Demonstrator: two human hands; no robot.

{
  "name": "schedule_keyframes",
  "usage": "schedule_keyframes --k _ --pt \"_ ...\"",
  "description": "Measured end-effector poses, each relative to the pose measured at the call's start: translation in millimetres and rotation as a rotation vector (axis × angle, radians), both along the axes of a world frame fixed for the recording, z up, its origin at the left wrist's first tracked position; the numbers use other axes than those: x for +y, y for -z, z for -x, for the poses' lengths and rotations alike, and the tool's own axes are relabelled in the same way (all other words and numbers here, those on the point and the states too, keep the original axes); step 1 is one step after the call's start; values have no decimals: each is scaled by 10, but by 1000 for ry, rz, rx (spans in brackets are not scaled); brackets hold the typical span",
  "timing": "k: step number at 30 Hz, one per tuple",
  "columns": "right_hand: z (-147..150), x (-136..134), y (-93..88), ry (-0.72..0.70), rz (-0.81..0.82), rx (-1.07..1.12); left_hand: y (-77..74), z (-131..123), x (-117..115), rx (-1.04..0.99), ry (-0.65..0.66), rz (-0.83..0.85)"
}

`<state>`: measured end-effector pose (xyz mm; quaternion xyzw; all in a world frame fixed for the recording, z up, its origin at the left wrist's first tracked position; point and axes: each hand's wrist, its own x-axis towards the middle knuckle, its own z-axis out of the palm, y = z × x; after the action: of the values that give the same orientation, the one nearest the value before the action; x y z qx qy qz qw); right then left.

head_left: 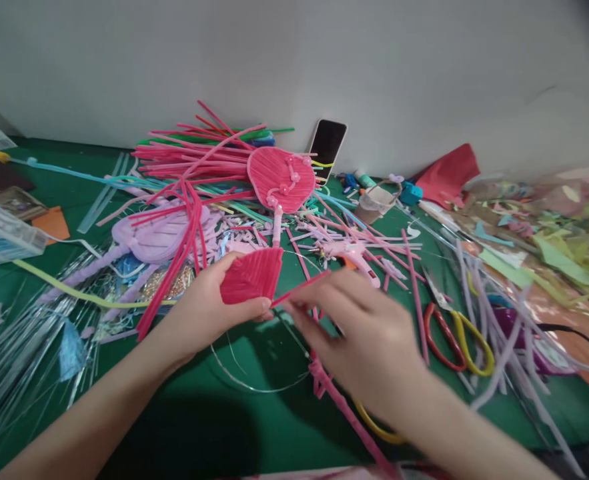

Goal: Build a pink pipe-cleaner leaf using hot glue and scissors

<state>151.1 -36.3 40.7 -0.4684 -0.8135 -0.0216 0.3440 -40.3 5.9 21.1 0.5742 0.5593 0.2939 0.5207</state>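
My left hand point(227, 303) is closed on a hot-pink piece point(254, 273) made of pipe cleaners laid side by side, thumb across its lower edge. In my right hand point(359, 320) a hot-pink pipe cleaner point(297, 290) is pinched, its end touching the piece's lower right corner. Below my fingers a thin wire point(259, 389) curves over the table. A pink wrapped stem point(347, 410) runs down toward the front edge, partly behind my right hand. Just beyond lies a finished-looking pink rounded fan point(274, 173) with small beads and a pale pink handle.
Pink pipe cleaners point(184, 157) are heaped behind, beside a phone point(328, 143). A lilac fan point(161, 233) lies left. Scissors with red and yellow handles point(461, 340), a pink glue gun point(351, 257) and lilac strips point(504, 353) are at right. Paper scraps point(564, 247) cover the far right.
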Motion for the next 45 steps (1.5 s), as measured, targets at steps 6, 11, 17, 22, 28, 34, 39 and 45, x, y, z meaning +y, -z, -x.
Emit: schedule_keyframes --k 6,11,17,22,28,34,39,45 --pt "277 -308 280 165 66 76 21 8 -14 51 -2 -7" --pt "276 -239 292 134 33 13 49 10 -23 71 9 7" --pt "240 -235 328 84 72 -91 31 5 -40 115 63 -49" --pt "225 -213 302 31 63 -173 21 9 -48 167 72 -57" --pt "169 -173 308 10 127 -74 0 28 -22 287 136 -114" --pt "57 -121 283 -68 239 61 25 70 -16 288 166 -126" --pt "-30 -105 169 -216 354 59 34 71 13 294 178 -180" --pt "-145 -24 63 -210 304 9 36 40 -10 318 167 -215"
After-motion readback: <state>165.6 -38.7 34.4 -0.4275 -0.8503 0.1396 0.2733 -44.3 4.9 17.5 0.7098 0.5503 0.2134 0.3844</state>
